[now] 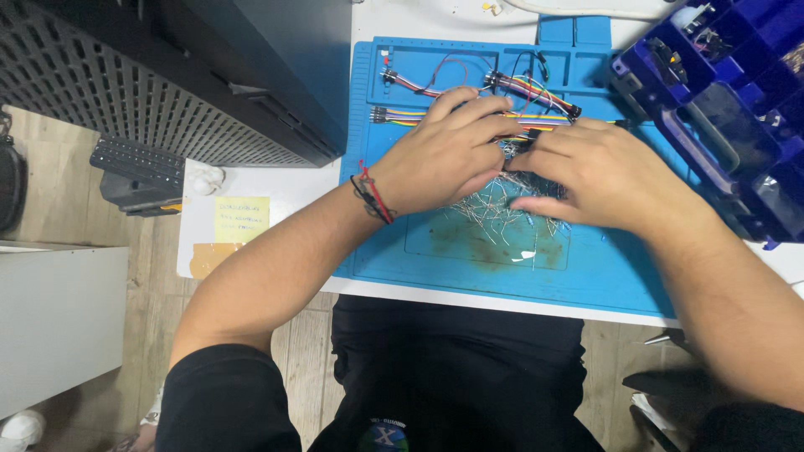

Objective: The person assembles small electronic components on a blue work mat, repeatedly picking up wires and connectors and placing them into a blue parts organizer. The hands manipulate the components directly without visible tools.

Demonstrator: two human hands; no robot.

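Both hands palm-down, side by side over the middle of the blue mat (435,259), fingertips meeting.

Left hand (440,155): fingers together, stretched toward the mat's far edge, tips lying on the ribbon wires (536,90). Thumb tucked under, out of sight; whether anything is pinched, cannot tell. Red and black cord bracelet (373,194) on the wrist.

Right hand (599,172): fingers bunched and curled, pointing left, thumb stretched low along the near side. Rests on the pile of thin metal pins (494,209); fingertips hidden where they meet the left hand, so grip on a pin or wire cannot be told.

Pins: loose heap at mat centre, spilling out toward the near edge from under both hands, over a brownish stain. More ribbon wires with black connectors spread along the far half of the mat, left end near the left edge.

Mat sits on a white table (251,243). Blue compartment box (737,109) at the table's right edge, touching the mat's right side. Black perforated case (167,84) at far left. Yellow note (242,219) near the table's left edge.
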